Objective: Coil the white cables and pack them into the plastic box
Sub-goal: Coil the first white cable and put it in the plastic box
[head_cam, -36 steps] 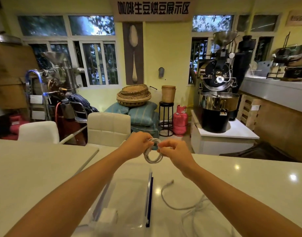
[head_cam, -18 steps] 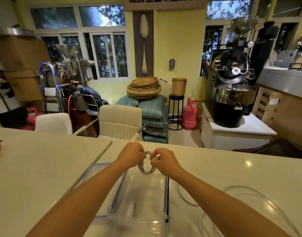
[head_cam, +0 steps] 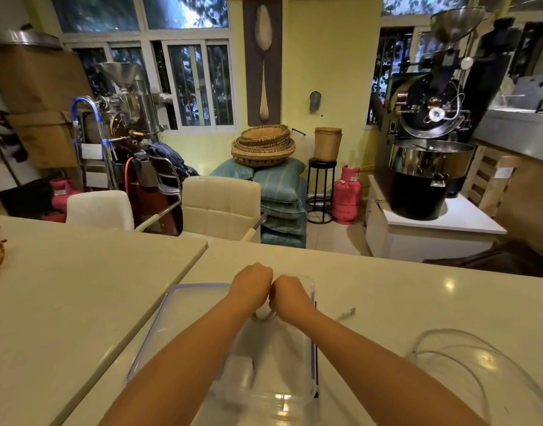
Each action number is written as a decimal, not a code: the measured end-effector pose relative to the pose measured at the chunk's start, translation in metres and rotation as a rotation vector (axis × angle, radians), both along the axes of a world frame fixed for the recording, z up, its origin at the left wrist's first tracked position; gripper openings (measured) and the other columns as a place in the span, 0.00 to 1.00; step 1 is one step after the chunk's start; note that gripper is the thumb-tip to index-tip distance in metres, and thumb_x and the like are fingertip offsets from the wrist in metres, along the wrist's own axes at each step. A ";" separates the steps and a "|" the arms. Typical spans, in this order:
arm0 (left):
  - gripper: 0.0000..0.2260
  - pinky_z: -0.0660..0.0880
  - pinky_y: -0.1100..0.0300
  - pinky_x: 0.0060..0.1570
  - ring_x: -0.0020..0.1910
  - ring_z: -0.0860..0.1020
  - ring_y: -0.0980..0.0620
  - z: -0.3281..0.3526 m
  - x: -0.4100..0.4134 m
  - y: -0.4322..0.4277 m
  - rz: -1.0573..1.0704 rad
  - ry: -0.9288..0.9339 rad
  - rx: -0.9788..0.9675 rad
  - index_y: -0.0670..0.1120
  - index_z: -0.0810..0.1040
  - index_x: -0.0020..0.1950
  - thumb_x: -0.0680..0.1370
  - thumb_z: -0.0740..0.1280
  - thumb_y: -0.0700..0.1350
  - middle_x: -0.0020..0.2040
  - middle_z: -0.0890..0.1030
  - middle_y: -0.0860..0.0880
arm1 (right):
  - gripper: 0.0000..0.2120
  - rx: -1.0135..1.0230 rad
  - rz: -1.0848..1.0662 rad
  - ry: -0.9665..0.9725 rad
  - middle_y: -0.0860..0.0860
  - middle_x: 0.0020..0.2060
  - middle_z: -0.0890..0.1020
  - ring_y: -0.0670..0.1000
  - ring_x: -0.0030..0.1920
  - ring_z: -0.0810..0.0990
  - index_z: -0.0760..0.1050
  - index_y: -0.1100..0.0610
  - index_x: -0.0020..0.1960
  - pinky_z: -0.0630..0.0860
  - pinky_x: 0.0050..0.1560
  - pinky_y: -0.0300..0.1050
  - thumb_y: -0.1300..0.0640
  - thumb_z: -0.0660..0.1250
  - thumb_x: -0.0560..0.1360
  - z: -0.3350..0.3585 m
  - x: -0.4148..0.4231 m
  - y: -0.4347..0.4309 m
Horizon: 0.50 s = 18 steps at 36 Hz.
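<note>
The coiled white cable (head_cam: 265, 317), held up in the air a moment ago, is now being lowered over the plastic box (head_cam: 312, 348), so this coil is judged almost packed. It is being gripped by the left hand (head_cam: 253, 287) and right hand (head_cam: 290, 296), knuckles together and fingers curled round it, the loop hanging just below them. Loose cable (head_cam: 479, 361) is lying well to the right of the fingers.

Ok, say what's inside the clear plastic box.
A pale, blurred shape lies on the clear plastic box floor. Above, the left hand and right hand hold a coiled white cable; forearms hide the rest.
</note>
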State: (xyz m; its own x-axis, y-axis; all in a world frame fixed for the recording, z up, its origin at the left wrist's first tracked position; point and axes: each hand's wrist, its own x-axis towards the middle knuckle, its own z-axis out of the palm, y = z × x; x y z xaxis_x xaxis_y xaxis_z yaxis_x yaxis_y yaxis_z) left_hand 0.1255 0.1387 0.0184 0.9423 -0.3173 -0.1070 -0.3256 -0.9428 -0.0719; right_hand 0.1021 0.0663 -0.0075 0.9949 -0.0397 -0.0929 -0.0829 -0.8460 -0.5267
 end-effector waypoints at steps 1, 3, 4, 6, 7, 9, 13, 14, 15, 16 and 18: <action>0.10 0.74 0.55 0.55 0.55 0.78 0.42 -0.001 0.001 0.000 -0.006 0.004 0.013 0.37 0.77 0.56 0.76 0.62 0.35 0.57 0.79 0.38 | 0.12 -0.026 0.021 0.008 0.60 0.57 0.79 0.56 0.52 0.77 0.76 0.63 0.58 0.70 0.51 0.44 0.64 0.60 0.76 -0.002 -0.001 0.002; 0.11 0.74 0.55 0.54 0.56 0.78 0.41 -0.003 0.002 0.000 -0.018 0.006 0.040 0.37 0.76 0.56 0.76 0.61 0.33 0.58 0.78 0.38 | 0.12 -0.056 0.057 0.020 0.60 0.59 0.78 0.57 0.56 0.76 0.75 0.64 0.59 0.64 0.47 0.42 0.64 0.59 0.77 -0.006 -0.002 0.005; 0.11 0.74 0.55 0.55 0.56 0.78 0.41 -0.004 0.002 0.000 -0.023 0.001 0.054 0.37 0.76 0.57 0.76 0.60 0.33 0.58 0.78 0.38 | 0.13 -0.063 0.066 0.029 0.60 0.59 0.77 0.58 0.58 0.76 0.74 0.64 0.59 0.64 0.47 0.42 0.64 0.58 0.77 -0.006 -0.002 0.006; 0.11 0.74 0.54 0.55 0.57 0.77 0.42 -0.006 0.002 0.001 -0.040 -0.029 0.084 0.37 0.76 0.57 0.76 0.60 0.33 0.59 0.77 0.38 | 0.13 -0.075 0.076 0.063 0.60 0.61 0.76 0.57 0.56 0.75 0.73 0.63 0.60 0.68 0.52 0.44 0.63 0.58 0.77 -0.005 -0.002 0.007; 0.11 0.73 0.54 0.55 0.57 0.77 0.42 -0.006 0.001 0.002 -0.049 -0.052 0.097 0.38 0.75 0.57 0.76 0.60 0.33 0.59 0.77 0.38 | 0.14 -0.080 0.082 0.082 0.59 0.61 0.76 0.56 0.54 0.75 0.72 0.63 0.61 0.68 0.54 0.45 0.62 0.59 0.77 -0.004 -0.002 0.008; 0.11 0.73 0.53 0.55 0.58 0.76 0.42 -0.009 0.001 0.004 -0.063 -0.092 0.122 0.38 0.75 0.57 0.76 0.59 0.34 0.59 0.77 0.39 | 0.15 -0.070 0.087 0.077 0.60 0.62 0.74 0.55 0.55 0.74 0.72 0.63 0.62 0.68 0.57 0.45 0.61 0.59 0.77 -0.003 -0.002 0.008; 0.10 0.73 0.54 0.56 0.58 0.76 0.43 -0.011 0.001 0.005 -0.076 -0.117 0.142 0.39 0.74 0.57 0.76 0.60 0.37 0.59 0.77 0.40 | 0.15 -0.071 0.086 0.009 0.61 0.62 0.71 0.60 0.60 0.74 0.71 0.64 0.62 0.69 0.60 0.47 0.62 0.60 0.76 -0.005 -0.006 0.008; 0.10 0.73 0.54 0.55 0.58 0.76 0.43 -0.012 0.002 0.005 -0.079 -0.113 0.144 0.39 0.74 0.56 0.76 0.60 0.37 0.59 0.77 0.40 | 0.15 -0.071 0.088 0.007 0.61 0.62 0.71 0.60 0.59 0.74 0.72 0.64 0.61 0.70 0.59 0.47 0.62 0.60 0.76 -0.006 -0.007 0.008; 0.10 0.73 0.54 0.55 0.58 0.76 0.42 -0.012 0.002 0.006 -0.081 -0.106 0.147 0.39 0.74 0.56 0.75 0.61 0.37 0.58 0.77 0.40 | 0.14 -0.073 0.094 0.012 0.61 0.61 0.72 0.60 0.59 0.74 0.72 0.64 0.60 0.70 0.58 0.47 0.62 0.61 0.76 -0.006 -0.007 0.008; 0.10 0.73 0.54 0.55 0.58 0.76 0.42 -0.012 0.002 0.006 -0.082 -0.098 0.151 0.39 0.74 0.56 0.75 0.61 0.37 0.58 0.77 0.40 | 0.14 -0.071 0.099 0.029 0.61 0.61 0.73 0.60 0.59 0.75 0.73 0.64 0.60 0.70 0.58 0.48 0.61 0.61 0.76 -0.006 -0.008 0.009; 0.10 0.73 0.54 0.54 0.57 0.76 0.42 -0.013 0.003 0.006 -0.086 -0.083 0.152 0.38 0.74 0.55 0.74 0.62 0.36 0.58 0.77 0.39 | 0.14 -0.062 0.110 0.071 0.61 0.60 0.75 0.60 0.59 0.75 0.74 0.64 0.59 0.71 0.59 0.48 0.61 0.61 0.76 -0.007 -0.007 0.010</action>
State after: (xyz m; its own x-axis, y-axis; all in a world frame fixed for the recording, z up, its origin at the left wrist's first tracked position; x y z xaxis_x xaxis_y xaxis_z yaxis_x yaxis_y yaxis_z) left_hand 0.1282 0.1446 0.0052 0.9201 -0.3829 -0.0830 -0.3913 -0.8880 -0.2414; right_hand 0.0955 0.0762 -0.0142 0.9846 0.0610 -0.1637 -0.0232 -0.8830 -0.4688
